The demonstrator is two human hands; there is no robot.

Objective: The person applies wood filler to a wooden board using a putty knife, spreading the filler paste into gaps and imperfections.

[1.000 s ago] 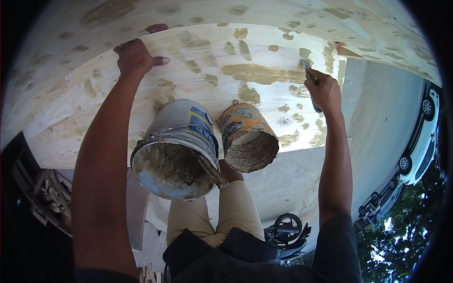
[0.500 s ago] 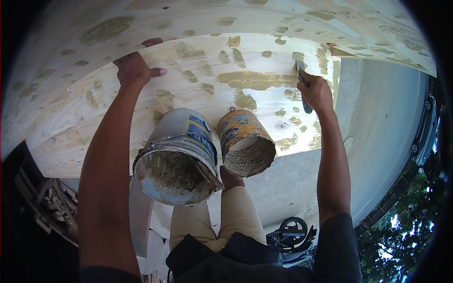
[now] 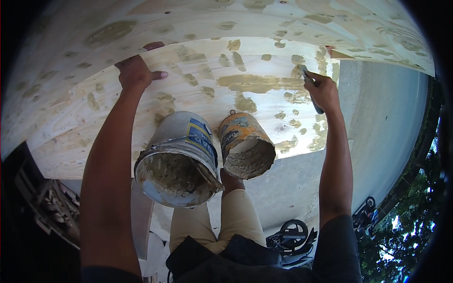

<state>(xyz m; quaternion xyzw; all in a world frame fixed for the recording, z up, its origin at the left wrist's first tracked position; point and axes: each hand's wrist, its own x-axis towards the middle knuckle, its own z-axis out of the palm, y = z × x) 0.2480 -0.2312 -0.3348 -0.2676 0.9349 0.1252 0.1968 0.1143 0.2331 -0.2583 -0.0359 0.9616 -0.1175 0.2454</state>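
Observation:
My right hand (image 3: 324,94) is closed around a putty knife (image 3: 317,104). Its blade points up-left, at a putty patch near the right end of the lower wooden panel (image 3: 188,101). My left hand (image 3: 136,75) grips the edge of the upper wooden panel (image 3: 198,21); its thumb sticks out to the right and most fingers are hidden. Below, between my arms, a white bucket (image 3: 165,127) lies tilted with its mouth towards me, brownish putty and a flat stick inside. Beside it rests a smaller orange container (image 3: 245,125), its inner wall crusted. Putty patches mark both panels.
Beneath me a motorbike (image 3: 292,236) is parked on the concrete ground (image 3: 278,188). On the road (image 3: 396,137) side at right, another motorbike (image 3: 365,217) shows near trees (image 3: 410,236). Wood scraps (image 3: 59,203) lie at lower left.
My right hand has shifted slightly right and down with the putty knife, whose tilt has changed. My left hand stays put. A car has left view at right; a motorbike appears there.

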